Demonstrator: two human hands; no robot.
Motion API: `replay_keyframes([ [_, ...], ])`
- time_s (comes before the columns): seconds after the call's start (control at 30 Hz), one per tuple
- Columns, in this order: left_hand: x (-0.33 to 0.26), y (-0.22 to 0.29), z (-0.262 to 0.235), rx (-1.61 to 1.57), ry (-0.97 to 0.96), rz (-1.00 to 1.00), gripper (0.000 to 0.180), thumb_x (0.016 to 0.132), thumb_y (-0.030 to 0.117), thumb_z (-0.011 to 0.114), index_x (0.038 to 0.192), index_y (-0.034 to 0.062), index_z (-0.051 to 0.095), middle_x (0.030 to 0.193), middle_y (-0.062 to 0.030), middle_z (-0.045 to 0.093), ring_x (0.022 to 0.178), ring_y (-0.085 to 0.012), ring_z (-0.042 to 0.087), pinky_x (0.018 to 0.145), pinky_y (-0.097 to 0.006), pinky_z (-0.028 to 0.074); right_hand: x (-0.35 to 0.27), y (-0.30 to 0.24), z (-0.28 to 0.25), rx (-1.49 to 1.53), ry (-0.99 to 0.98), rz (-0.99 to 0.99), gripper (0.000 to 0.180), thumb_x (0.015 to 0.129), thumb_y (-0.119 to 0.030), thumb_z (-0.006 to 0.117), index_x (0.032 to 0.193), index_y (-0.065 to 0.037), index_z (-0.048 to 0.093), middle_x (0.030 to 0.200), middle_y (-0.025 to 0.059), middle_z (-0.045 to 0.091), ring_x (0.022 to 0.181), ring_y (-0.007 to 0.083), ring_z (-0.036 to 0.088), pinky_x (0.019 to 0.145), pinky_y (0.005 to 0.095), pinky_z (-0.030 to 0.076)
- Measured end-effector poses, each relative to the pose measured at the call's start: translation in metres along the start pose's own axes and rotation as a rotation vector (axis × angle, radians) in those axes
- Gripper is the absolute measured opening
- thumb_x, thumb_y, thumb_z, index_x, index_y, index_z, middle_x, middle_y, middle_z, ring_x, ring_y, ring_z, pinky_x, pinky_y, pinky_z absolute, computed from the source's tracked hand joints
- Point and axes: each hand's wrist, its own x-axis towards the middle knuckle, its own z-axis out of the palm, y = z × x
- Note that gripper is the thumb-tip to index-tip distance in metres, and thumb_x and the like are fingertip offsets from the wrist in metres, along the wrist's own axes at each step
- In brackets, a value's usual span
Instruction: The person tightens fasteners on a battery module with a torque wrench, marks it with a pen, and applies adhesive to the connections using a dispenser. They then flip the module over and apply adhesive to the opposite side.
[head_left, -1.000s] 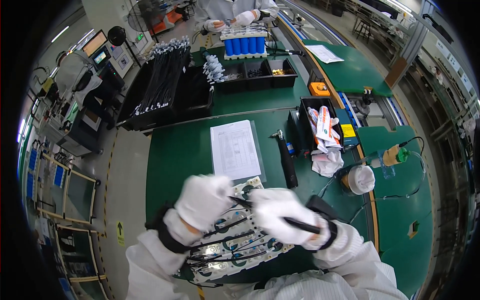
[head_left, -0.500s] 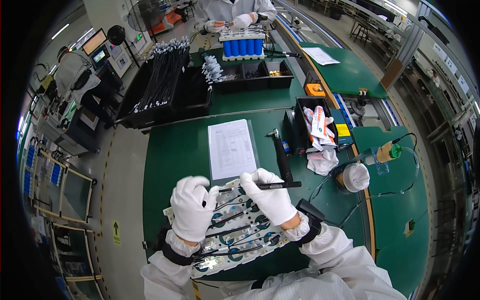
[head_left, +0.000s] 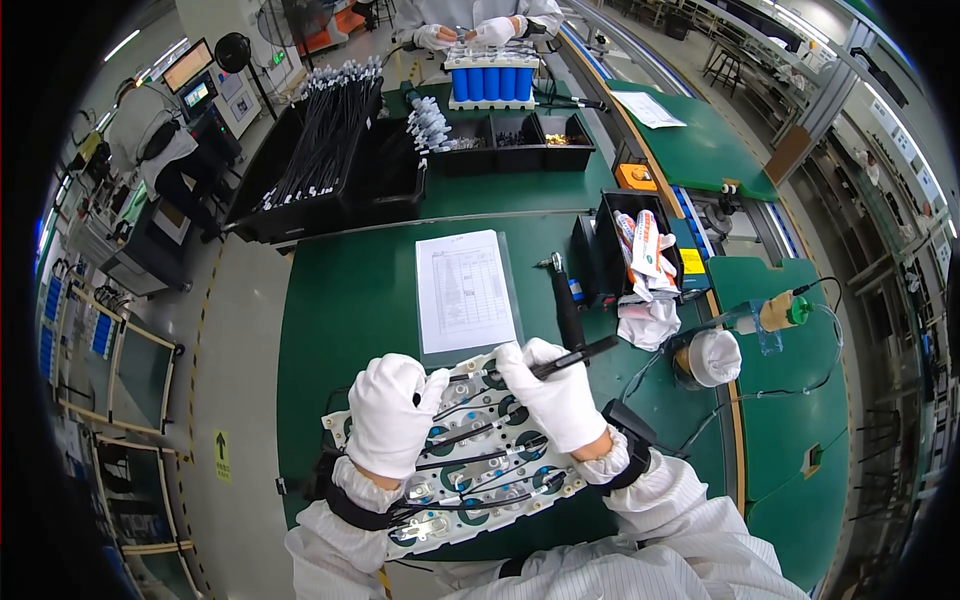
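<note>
A white battery module panel (head_left: 425,540) with round blue-and-green cell openings and several black cables (head_left: 470,458) lies before me on the green bench. My right hand (head_left: 553,395), white-gloved, grips a black marker pen (head_left: 590,353) above the panel's far right corner; the pen slants up to the right. The fingers' hold on its lower end is partly hidden. My left hand (head_left: 395,415), also gloved, is curled at the panel's far left part with thumb and fingers close together. Whatever it may pinch there is hidden by the glove.
Beyond the panel lies a printed sheet (head_left: 465,295) in a sleeve, with a black-handled ratchet tool (head_left: 568,310) beside it. Black bins of cables (head_left: 325,150) and hardware stand farther back. At right are a tube box (head_left: 608,240) and a lined cup (head_left: 714,360). A co-worker handles a blue-celled module (head_left: 492,85).
The marker pen has tilted so its outer end points higher. My left fingers have curled in closer together. The view has shifted slightly.
</note>
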Motion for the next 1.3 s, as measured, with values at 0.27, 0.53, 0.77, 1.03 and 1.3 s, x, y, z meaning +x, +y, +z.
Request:
replay_keyframes([
  [0.27, -0.004, -0.001, 0.001, 0.062, 0.051, -0.025, 0.035, 0.074, 0.012, 0.074, 0.059, 0.0038, 0.044, 0.063, -0.0111, 0.047, 0.060, -0.0307, 0.049, 0.057, -0.042, 0.041, -0.032, -0.005, -0.015, -0.137, -0.012, -0.033, 0.027, 0.085, -0.012, 0.069, 0.065, -0.003, 0.054, 0.063, 0.0033, 0.055, 0.059, 0.0127, 0.049, 0.056, 0.0274, 0.039],
  [0.53, -0.003, 0.001, -0.001, 0.155, -0.021, -0.025, 0.029, 0.076, 0.018, 0.072, 0.059, 0.0028, 0.054, 0.065, -0.0115, 0.052, 0.062, -0.0290, 0.054, 0.059, -0.041, 0.046, -0.033, -0.003, -0.011, -0.204, 0.022, -0.191, 0.026, 0.083, -0.015, 0.071, 0.065, -0.003, 0.057, 0.062, 0.0052, 0.054, 0.058, 0.0191, 0.051, 0.054, 0.0312, 0.041],
  [0.77, -0.003, -0.001, 0.002, 0.150, 0.000, -0.017, 0.030, 0.076, 0.018, 0.072, 0.059, 0.0028, 0.053, 0.065, -0.0113, 0.052, 0.062, -0.0293, 0.054, 0.058, -0.041, 0.045, -0.045, -0.006, -0.022, -0.148, -0.003, -0.149, 0.022, 0.083, -0.007, 0.070, 0.065, -0.003, 0.057, 0.067, 0.0060, 0.057, 0.061, 0.0170, 0.054, 0.057, 0.0297, 0.043],
  [1.03, -0.003, 0.000, 0.002, 0.112, -0.001, -0.029, 0.031, 0.076, 0.016, 0.072, 0.058, 0.0025, 0.050, 0.066, -0.0117, 0.052, 0.062, -0.0300, 0.053, 0.058, -0.042, 0.044, -0.057, -0.007, -0.022, -0.066, 0.001, -0.207, 0.027, 0.083, -0.004, 0.068, 0.062, -0.003, 0.052, 0.069, 0.0053, 0.061, 0.064, 0.0173, 0.058, 0.058, 0.0295, 0.045],
  [1.3, -0.007, -0.004, 0.005, 0.066, 0.036, -0.008, 0.034, 0.076, 0.010, 0.073, 0.061, 0.0043, 0.043, 0.063, -0.0097, 0.046, 0.059, -0.0297, 0.048, 0.056, -0.041, 0.039, -0.069, -0.014, -0.031, -0.110, -0.045, -0.109, 0.027, 0.084, -0.005, 0.068, 0.063, -0.004, 0.051, 0.065, 0.0041, 0.058, 0.062, 0.0184, 0.057, 0.058, 0.0315, 0.045],
])
